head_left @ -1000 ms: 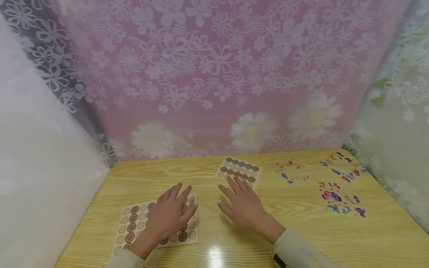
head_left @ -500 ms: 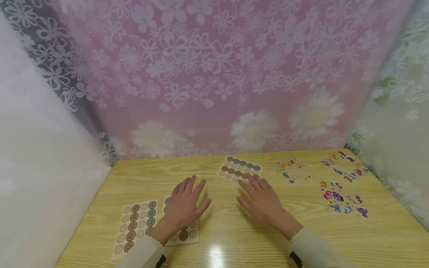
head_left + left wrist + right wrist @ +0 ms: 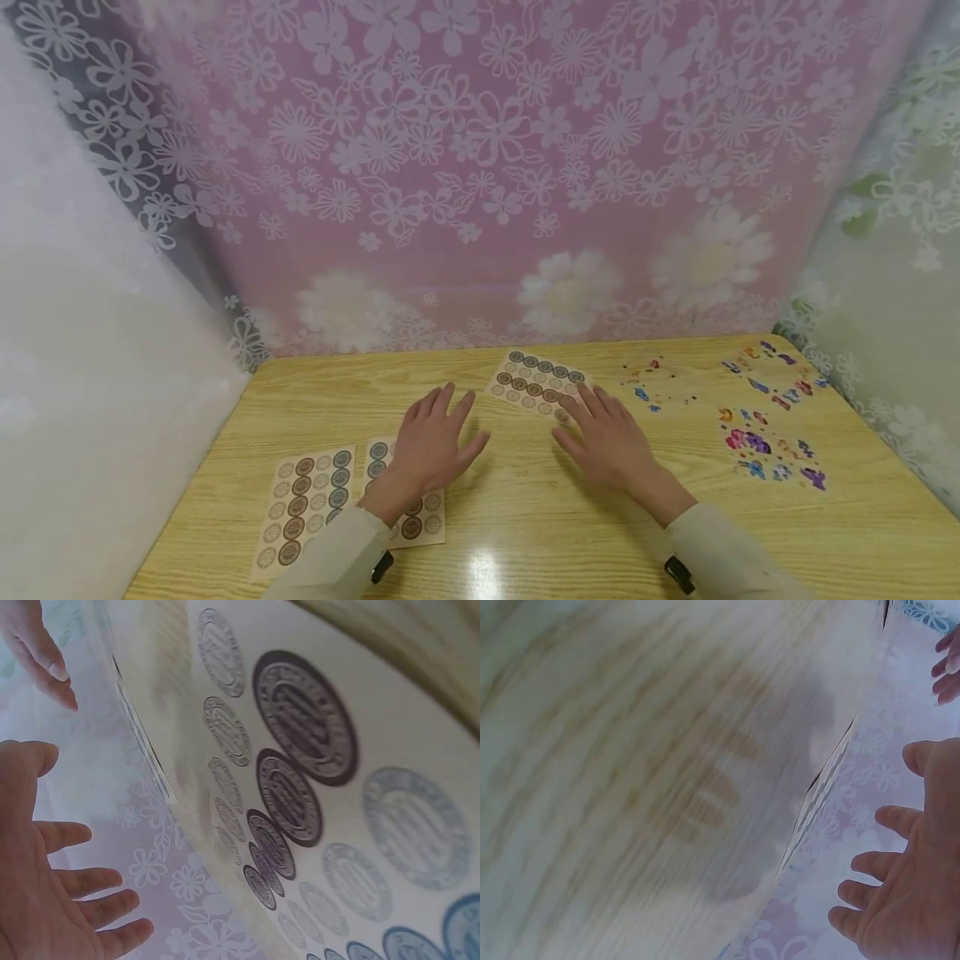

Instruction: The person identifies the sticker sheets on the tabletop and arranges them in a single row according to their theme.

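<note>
My left hand (image 3: pixel 432 446) hovers palm down over the right part of a sticker sheet (image 3: pixel 423 529), fingers spread and holding nothing. Beside that sheet on the left lies another sticker sheet (image 3: pixel 281 508) with columns of brown, pale and blue round seals. In the left wrist view, round seal stickers (image 3: pixel 307 727) show large below the hand. My right hand (image 3: pixel 611 442), also spread and holding nothing, is above the table, its fingertips overlapping the near right corner of a smaller sticker sheet (image 3: pixel 525 379) at the back. The right wrist view shows its fingers (image 3: pixel 870 866) apart over the wood.
Clusters of small colourful butterfly and flower stickers (image 3: pixel 750 442) lie on the right of the wood-grain table (image 3: pixel 517 517), with more (image 3: pixel 780 375) behind them. A sparser group (image 3: pixel 648 387) lies nearer the middle. A pink floral curtain (image 3: pixel 480 167) closes the back; pale sheets hang at both sides.
Both hands have moved right and slightly away from the body, still spread. The left hand has uncovered the left sheet and the gap between the two sheets. The sheets stay in place.
</note>
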A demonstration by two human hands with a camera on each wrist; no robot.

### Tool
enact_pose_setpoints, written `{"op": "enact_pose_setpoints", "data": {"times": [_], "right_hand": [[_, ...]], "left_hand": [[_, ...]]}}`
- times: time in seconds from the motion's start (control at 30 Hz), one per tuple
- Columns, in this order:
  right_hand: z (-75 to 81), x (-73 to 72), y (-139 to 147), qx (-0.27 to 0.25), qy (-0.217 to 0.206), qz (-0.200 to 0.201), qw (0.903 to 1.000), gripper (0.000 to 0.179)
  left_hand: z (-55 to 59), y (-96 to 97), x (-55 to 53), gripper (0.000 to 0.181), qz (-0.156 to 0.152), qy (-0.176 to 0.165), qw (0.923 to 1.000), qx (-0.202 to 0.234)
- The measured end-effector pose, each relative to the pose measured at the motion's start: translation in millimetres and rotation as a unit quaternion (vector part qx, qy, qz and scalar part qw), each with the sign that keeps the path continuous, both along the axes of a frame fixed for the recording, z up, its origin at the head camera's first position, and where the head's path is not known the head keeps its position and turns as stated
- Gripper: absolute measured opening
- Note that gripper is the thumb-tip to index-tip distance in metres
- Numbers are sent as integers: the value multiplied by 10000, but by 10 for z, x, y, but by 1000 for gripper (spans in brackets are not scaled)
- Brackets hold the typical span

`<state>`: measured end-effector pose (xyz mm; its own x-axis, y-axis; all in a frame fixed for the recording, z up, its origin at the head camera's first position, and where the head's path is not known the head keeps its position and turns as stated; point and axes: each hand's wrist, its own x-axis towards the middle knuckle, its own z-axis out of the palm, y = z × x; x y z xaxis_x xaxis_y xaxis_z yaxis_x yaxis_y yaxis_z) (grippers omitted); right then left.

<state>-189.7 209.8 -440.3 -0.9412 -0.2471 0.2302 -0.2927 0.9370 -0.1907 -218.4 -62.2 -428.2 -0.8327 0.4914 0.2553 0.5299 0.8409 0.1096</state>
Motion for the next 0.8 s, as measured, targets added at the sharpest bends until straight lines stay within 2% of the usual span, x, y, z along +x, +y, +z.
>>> {"op": "enact_pose_setpoints", "data": {"times": [0.2, 0.33, 0.5, 0.67, 0.8], "right_hand": [[22, -55, 87, -138, -161, 45, 9998, 52], [41, -93, 130, -171, -349, -30, 9992, 55], [42, -132, 181, -382, -499, -104, 9980, 57], [27, -183, 229, -607, -642, -215, 9959, 58], [33, -235, 267, -959, -867, -274, 9912, 60]], "left_hand": [[29, 72, -53, 65, 33, -417, 9984, 378], [42, 106, -93, 66, 86, -753, 9950, 649], [46, 136, -154, 65, 149, -983, 9894, 1055], [51, 154, -214, 62, 225, -1246, 9813, 1451], [48, 160, -277, 61, 304, -1666, 9676, 1871]]}}
